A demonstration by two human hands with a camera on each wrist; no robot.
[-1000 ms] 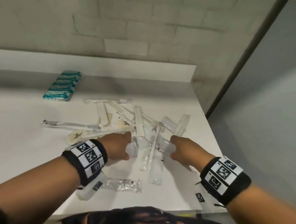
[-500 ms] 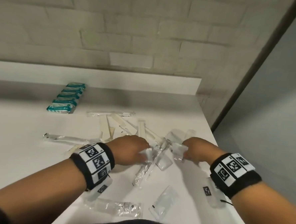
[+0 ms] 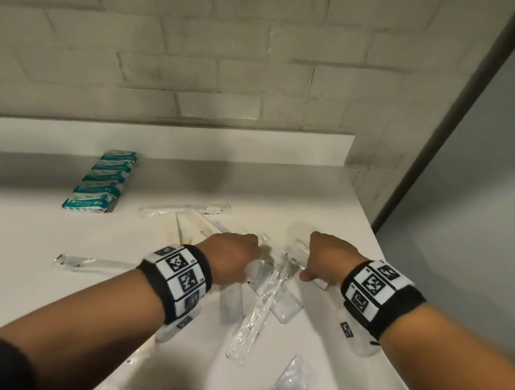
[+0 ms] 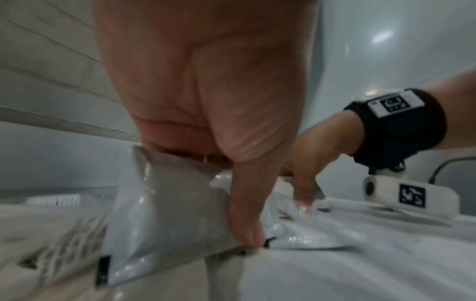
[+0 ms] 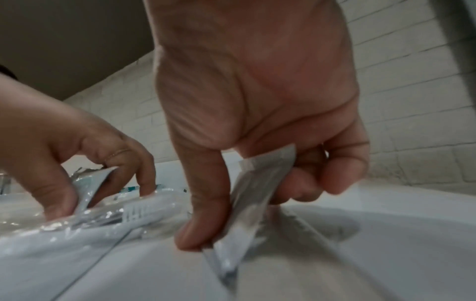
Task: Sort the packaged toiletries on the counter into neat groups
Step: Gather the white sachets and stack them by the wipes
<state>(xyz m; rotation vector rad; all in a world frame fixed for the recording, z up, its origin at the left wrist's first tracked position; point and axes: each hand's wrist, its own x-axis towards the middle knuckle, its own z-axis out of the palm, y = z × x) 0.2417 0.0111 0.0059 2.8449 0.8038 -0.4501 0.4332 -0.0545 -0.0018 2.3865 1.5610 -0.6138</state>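
Observation:
A jumble of clear-wrapped toiletries point(image 3: 259, 297) lies in the middle of the white counter point(image 3: 34, 271). My left hand point(image 3: 234, 259) is down in the pile and pinches a flat grey-white packet point(image 4: 165, 203) between thumb and fingers. My right hand point(image 3: 324, 259) grips another flat packet point(image 5: 255, 195), thumb on one face and curled fingers behind, its lower end on the counter. A wrapped toothbrush point(image 5: 144, 211) lies between the hands. Six teal-and-white packs point(image 3: 100, 182) stand in a neat row at the back left.
Single wrapped toothbrushes lie apart at the left point(image 3: 89, 264) and at the back point(image 3: 186, 210). More clear packets point(image 3: 293, 381) sit by the front edge. A low white ledge point(image 3: 163, 141) and tiled wall close the back; the counter's right edge point(image 3: 377, 244) drops off beside my right hand.
Both hands have reached further into the pile and closed on packets. The view has tilted up, so the pile sits lower in the head view.

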